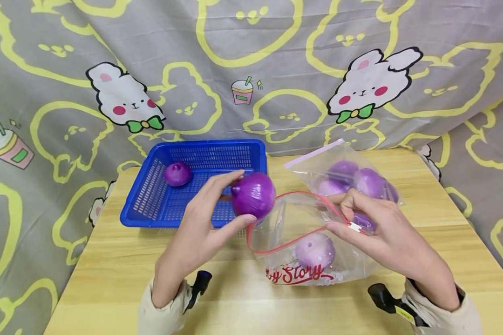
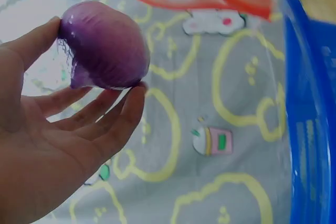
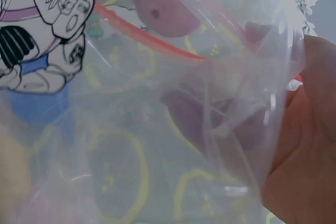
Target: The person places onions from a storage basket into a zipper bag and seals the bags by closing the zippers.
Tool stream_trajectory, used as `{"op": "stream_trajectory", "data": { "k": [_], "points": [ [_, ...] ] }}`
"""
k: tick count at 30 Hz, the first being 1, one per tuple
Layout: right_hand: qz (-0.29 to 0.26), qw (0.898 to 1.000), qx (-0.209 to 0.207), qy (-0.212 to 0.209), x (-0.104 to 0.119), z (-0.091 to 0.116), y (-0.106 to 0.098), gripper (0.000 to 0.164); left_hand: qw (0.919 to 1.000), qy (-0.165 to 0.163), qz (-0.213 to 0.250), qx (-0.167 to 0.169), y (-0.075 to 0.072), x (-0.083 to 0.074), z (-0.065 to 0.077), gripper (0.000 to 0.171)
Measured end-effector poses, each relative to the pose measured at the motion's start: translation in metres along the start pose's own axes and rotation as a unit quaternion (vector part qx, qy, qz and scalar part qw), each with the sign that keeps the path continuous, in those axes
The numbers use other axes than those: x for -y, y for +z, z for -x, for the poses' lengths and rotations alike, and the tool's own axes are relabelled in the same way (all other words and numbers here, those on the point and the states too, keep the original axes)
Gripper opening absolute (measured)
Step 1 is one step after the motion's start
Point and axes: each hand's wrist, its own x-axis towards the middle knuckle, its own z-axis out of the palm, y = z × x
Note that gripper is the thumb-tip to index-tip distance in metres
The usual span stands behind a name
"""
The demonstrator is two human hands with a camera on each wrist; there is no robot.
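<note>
My left hand (image 1: 194,235) holds a shiny purple onion (image 1: 254,196) between thumb and fingertips, over the left end of a clear zip bag's open mouth. In the left wrist view that onion (image 2: 107,45) shows its pointed tip towards the palm. With thumb and fingers my right hand (image 1: 387,232) pinches the right end of the bag's red zip edge, beside the white slider (image 1: 355,227). Inside this clear zip bag (image 1: 352,267) lies one paler onion (image 1: 315,250), behind red lettering. The right wrist view looks through the bag's film (image 3: 126,108), with printed figures at its upper left.
A blue plastic basket (image 1: 130,197) stands at the back left with one onion (image 1: 178,174) in it. Behind my right hand lies a second zip bag (image 1: 310,160) with a lilac edge, holding several onions (image 1: 370,182). A patterned curtain (image 1: 285,56) hangs behind the wooden table (image 1: 109,284).
</note>
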Motion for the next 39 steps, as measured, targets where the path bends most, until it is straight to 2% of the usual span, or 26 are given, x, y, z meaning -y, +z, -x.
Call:
{"op": "stream_trajectory", "data": {
  "k": [8, 16, 21, 27, 32, 35, 39],
  "points": [
    [0.000, 1.000, 0.004, 0.007, 0.002, 0.002, 0.000, 0.042, 0.9971, 0.063, 0.001, 0.043, 0.014, -0.019, 0.002, 0.064],
    [-0.015, 1.000, 0.007, -0.013, 0.003, 0.001, 0.006, 0.040, 0.9898, 0.108, -0.084, 0.039, 0.031, -0.023, 0.004, 0.059],
    [-0.014, 1.000, 0.007, -0.011, 0.005, 0.001, 0.009, 0.042, 0.9857, 0.131, -0.096, 0.045, 0.037, -0.025, 0.005, 0.055],
    [-0.015, 1.000, 0.006, -0.011, 0.006, 0.000, 0.008, 0.042, 0.9858, 0.137, -0.065, 0.073, 0.044, -0.026, 0.004, 0.054],
    [-0.037, 0.999, -0.004, -0.007, 0.007, -0.001, 0.008, 0.043, 0.9852, 0.135, -0.032, 0.101, 0.049, -0.024, 0.002, 0.055],
    [-0.057, 0.998, -0.027, -0.027, 0.006, -0.001, 0.009, 0.038, 0.9834, 0.127, -0.034, 0.125, 0.050, -0.023, 0.002, 0.055],
    [-0.067, 0.995, -0.048, -0.050, 0.003, -0.001, 0.011, 0.033, 0.9804, 0.120, -0.059, 0.145, 0.052, -0.022, 0.002, 0.054]
  ]
}}
